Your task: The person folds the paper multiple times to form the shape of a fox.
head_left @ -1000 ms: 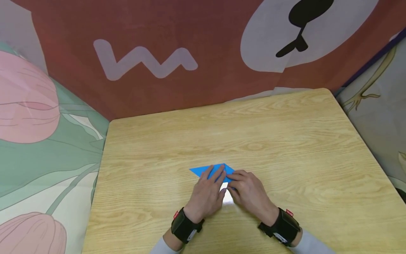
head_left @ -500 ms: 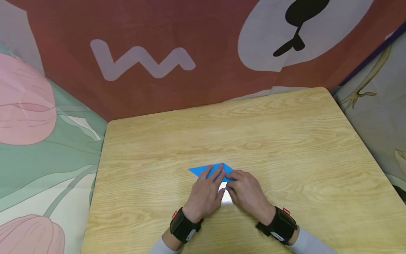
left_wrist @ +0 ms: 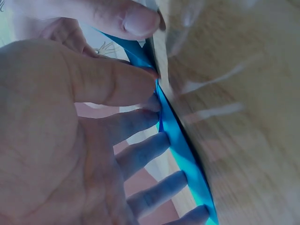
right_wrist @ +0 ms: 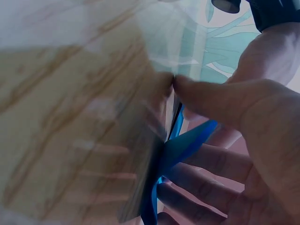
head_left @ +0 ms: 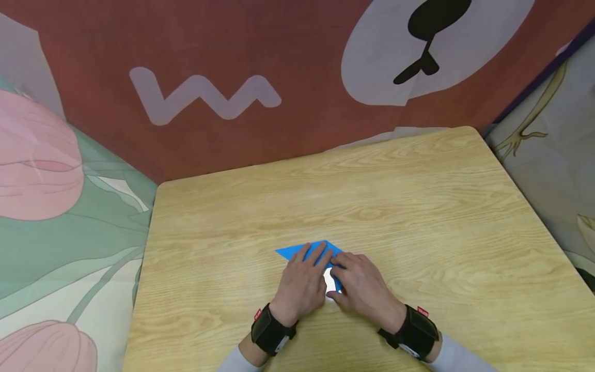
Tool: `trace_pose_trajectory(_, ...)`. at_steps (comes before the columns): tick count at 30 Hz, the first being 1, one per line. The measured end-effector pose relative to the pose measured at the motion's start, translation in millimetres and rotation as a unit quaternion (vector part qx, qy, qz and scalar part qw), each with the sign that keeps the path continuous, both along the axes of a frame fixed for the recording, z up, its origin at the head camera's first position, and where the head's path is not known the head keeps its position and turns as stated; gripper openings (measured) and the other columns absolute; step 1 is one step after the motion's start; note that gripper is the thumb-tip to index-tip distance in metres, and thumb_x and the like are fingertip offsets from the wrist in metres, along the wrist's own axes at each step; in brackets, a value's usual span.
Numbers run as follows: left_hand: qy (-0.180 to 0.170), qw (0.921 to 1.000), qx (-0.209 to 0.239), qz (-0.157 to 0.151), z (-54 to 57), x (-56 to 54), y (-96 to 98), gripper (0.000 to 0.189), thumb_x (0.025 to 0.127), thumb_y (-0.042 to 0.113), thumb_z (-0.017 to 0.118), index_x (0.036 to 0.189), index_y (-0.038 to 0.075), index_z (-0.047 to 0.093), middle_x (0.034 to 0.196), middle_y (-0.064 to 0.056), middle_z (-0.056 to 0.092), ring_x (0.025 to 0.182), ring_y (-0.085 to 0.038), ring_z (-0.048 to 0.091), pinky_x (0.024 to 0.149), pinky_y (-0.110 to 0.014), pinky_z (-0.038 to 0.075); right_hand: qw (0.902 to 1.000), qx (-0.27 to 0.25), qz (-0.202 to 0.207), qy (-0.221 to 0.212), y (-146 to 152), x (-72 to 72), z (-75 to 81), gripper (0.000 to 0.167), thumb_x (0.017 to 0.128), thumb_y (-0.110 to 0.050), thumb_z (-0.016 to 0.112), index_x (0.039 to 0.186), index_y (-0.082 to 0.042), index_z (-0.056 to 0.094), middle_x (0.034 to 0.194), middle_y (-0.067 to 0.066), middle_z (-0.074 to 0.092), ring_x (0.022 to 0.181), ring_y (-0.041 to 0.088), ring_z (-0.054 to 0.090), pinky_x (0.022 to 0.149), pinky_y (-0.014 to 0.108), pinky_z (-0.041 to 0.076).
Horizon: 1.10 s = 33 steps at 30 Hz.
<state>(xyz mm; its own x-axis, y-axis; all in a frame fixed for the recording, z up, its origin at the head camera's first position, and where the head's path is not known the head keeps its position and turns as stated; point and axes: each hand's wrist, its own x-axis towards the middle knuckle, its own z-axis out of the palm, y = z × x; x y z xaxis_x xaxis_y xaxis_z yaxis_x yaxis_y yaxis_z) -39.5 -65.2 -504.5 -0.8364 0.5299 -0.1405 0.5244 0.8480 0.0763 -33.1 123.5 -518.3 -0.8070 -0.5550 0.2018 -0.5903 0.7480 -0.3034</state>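
Note:
A folded sheet of blue paper (head_left: 285,251) lies on the table, its pointed corner to the left and a white area (head_left: 329,281) showing between the hands. The left hand (head_left: 299,289) rests on the paper with spread fingers, which reach to the blue strip (left_wrist: 187,164) in the left wrist view. On the right side, the right hand (head_left: 364,287) touches the paper. A blue flap (right_wrist: 183,143) stands raised in the right wrist view, the fingers behind it and the thumb apart at the tabletop. The hands cover much of the sheet.
The wood-grain table (head_left: 223,217) has rounded far corners. A reddish-brown printed cloth (head_left: 209,139) hangs behind it, with a floral cloth (head_left: 111,206) on the left. Both wrists wear black bands (head_left: 274,330).
The right thumb has moved toward the body, away from the index finger, and a blue edge now shows beside the white area. The left hand stays nearly in place. The camera view shifts slightly.

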Motion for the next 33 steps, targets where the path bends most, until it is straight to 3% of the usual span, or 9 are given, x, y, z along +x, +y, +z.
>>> trace_pose_trajectory(5, 0.008, 0.9999, -0.009, 0.004, -3.7, 1.9, 1.1, 0.057, 0.105, 0.028, 0.055, 0.161, 0.021, 0.05, 0.169, -0.001, 0.044, 0.155, -0.031, 0.043, 0.122, -0.047, 0.045, 0.9998, 0.01, 0.006, -0.015, 1.5, 3.6, 0.9, 0.055, 0.069, -0.05, 0.099, 0.103, -0.01, 0.082, 0.124, 0.008, 0.075, 0.119, 0.028, 0.07, 0.099, 0.049, 0.056)
trace_pose_trajectory(10, 0.008, 0.9999, 0.012, 0.006, -4.6, 3.0, 0.9, 0.056, 0.103, 0.025, 0.056, 0.159, 0.019, 0.053, 0.169, -0.003, 0.044, 0.155, -0.032, 0.043, 0.122, -0.048, 0.045, 0.9997, 0.018, 0.016, -0.009, 2.0, 7.2, 0.6, 0.057, 0.07, -0.053, 0.097, 0.105, -0.01, 0.081, 0.128, 0.01, 0.075, 0.128, 0.03, 0.067, 0.103, 0.05, 0.055)
trace_pose_trajectory(21, -0.007, 0.999, 0.042, 0.01, -2.9, 3.5, 1.8, 0.057, 0.101, 0.023, 0.058, 0.157, 0.013, 0.054, 0.167, -0.003, 0.047, 0.152, -0.04, 0.044, 0.113, -0.058, 0.052, 0.9997, 0.008, 0.025, -0.002, 5.2, 5.5, 1.5, 0.056, 0.075, -0.049, 0.096, 0.108, -0.006, 0.081, 0.133, 0.011, 0.073, 0.129, 0.031, 0.067, 0.103, 0.048, 0.056)
trace_pose_trajectory(26, -0.011, 0.9992, 0.038, 0.007, -2.3, 3.2, 1.8, 0.058, 0.102, 0.026, 0.059, 0.159, 0.013, 0.053, 0.168, -0.003, 0.046, 0.153, -0.04, 0.043, 0.113, -0.059, 0.051, 0.9983, -0.021, 0.04, -0.038, 10.6, -1.3, 6.6, 0.032, 0.088, -0.03, 0.089, 0.108, -0.006, 0.082, 0.131, 0.012, 0.074, 0.125, 0.03, 0.07, 0.101, 0.049, 0.058)
trace_pose_trajectory(30, -0.016, 0.999, 0.042, 0.007, -2.5, 2.5, 1.8, 0.06, 0.102, 0.031, 0.062, 0.159, 0.014, 0.052, 0.168, -0.003, 0.046, 0.153, -0.04, 0.043, 0.113, -0.06, 0.051, 0.9955, -0.071, 0.04, -0.049, 15.6, -15.2, 8.7, 0.01, 0.095, -0.009, 0.08, 0.104, -0.006, 0.082, 0.109, 0.004, 0.077, 0.103, 0.019, 0.074, 0.089, 0.041, 0.062)
trace_pose_trajectory(33, -0.019, 0.9987, 0.046, 0.01, -3.7, 3.1, 2.1, 0.063, 0.102, 0.035, 0.063, 0.16, 0.015, 0.051, 0.169, -0.002, 0.045, 0.153, -0.04, 0.042, 0.113, -0.061, 0.051, 0.9942, -0.092, 0.025, -0.049, 16.5, -29.5, 9.0, 0.005, 0.095, -0.006, 0.079, 0.098, -0.009, 0.082, 0.096, -0.003, 0.073, 0.089, 0.011, 0.068, 0.08, 0.034, 0.061)
